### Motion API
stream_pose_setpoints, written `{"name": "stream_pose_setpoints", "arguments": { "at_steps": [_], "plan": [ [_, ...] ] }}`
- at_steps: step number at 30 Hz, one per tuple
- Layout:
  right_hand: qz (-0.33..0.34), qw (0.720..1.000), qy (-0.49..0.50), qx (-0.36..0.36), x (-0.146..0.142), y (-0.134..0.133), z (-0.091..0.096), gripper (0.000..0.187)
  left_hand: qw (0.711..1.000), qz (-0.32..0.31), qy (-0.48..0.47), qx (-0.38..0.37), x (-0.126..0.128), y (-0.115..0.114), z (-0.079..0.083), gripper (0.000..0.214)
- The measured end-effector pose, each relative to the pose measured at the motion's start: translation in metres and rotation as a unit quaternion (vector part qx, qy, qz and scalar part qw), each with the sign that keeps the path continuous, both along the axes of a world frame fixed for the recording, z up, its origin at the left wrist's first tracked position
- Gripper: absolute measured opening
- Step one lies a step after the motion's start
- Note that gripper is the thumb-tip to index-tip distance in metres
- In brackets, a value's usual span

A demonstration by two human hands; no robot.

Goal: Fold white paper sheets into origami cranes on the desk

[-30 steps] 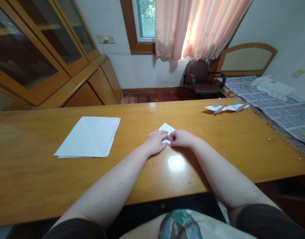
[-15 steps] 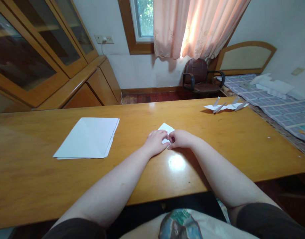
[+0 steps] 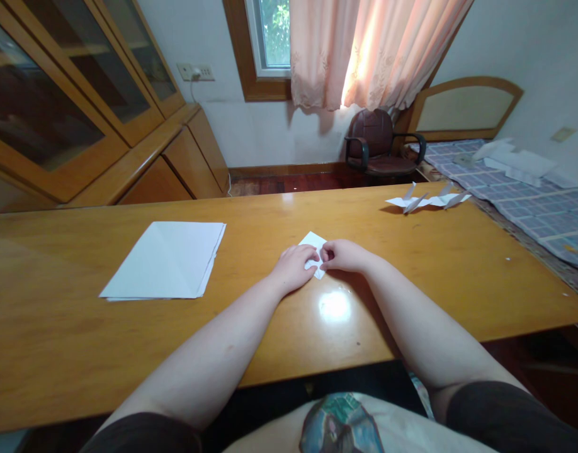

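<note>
A small folded white paper lies on the desk between my two hands, one corner pointing away from me and another toward me. My left hand holds down its left side, fingers bent over it and the thumb lower, with a gap between them. At the right edge, my right hand has its fingers closed in a pinch on the paper. The fingers cover parts of both side edges, so the folds there are hidden.
Left on the wooden desk lies a stack of white paper sheets. Folded paper cranes stand at the far right edge. Beyond are a brown armchair, a bed and a glass-doored cabinet.
My right hand has shifted slightly away from the left, its fingers now at the paper's right edge. More of the paper's middle and near corner shows.
</note>
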State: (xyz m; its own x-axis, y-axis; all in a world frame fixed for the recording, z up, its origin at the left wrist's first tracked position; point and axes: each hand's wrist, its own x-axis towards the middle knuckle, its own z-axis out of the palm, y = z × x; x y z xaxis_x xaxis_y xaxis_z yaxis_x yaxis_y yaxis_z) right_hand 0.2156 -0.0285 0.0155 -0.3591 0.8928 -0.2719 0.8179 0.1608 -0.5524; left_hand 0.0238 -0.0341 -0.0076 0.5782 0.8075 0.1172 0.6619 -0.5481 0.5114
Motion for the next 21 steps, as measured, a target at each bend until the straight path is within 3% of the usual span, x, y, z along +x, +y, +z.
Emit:
{"name": "stream_pose_setpoints", "arguments": {
  "at_steps": [3, 7, 12, 16, 21],
  "plan": [
    [-0.011, 1.000, -0.008, -0.003, -0.003, 0.001, -0.001, 0.021, 1.000, 0.001, 0.007, 0.009, 0.000, -0.005, 0.005, 0.018],
    [-0.021, 0.999, -0.042, 0.008, -0.006, 0.002, -0.002, 0.020, 0.994, 0.055, 0.076, 0.047, 0.006, -0.036, 0.018, 0.020],
    [-0.011, 0.998, -0.062, 0.005, -0.007, 0.004, -0.002, 0.017, 0.984, 0.015, 0.163, 0.070, 0.020, -0.072, 0.024, 0.036],
    [-0.010, 0.998, -0.067, 0.001, -0.007, 0.003, -0.001, 0.018, 0.975, 0.021, 0.221, 0.020, 0.024, -0.072, 0.024, 0.042],
    [-0.003, 0.998, -0.064, 0.018, -0.006, 0.004, -0.003, 0.015, 0.973, 0.023, 0.229, 0.009, 0.023, -0.070, 0.025, 0.039]
  ]
}}
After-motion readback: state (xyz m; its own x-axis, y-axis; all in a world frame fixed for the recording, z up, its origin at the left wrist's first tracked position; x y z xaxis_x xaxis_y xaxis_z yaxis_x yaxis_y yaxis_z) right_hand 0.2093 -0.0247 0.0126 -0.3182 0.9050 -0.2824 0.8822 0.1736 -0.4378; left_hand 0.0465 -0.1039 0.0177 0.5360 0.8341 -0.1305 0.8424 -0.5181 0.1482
